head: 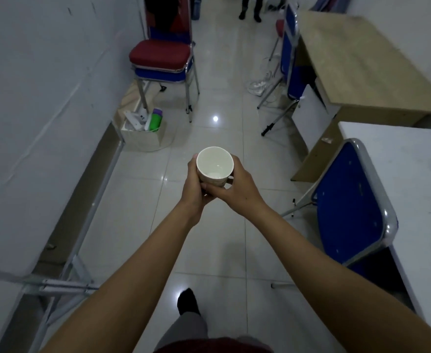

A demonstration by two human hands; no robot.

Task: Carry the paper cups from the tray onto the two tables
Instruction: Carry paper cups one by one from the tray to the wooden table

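Note:
A white paper cup (215,164) is held upright over the tiled floor in the middle of the aisle, its open mouth facing me and its inside looking empty. My left hand (193,186) wraps its left side. My right hand (237,186) wraps its right side and reaches under its base. A white table (26,123) runs along the left. Another white table (413,179) stands at the right, and a beige table (362,62) lies beyond it. No tray is in view.
A blue chair (352,205) is tucked at the right white table, and another blue chair (289,47) stands by the beige table. Stacked red and blue chairs (162,59) and a bag of items (145,131) sit ahead left. A person's feet (250,14) show far ahead.

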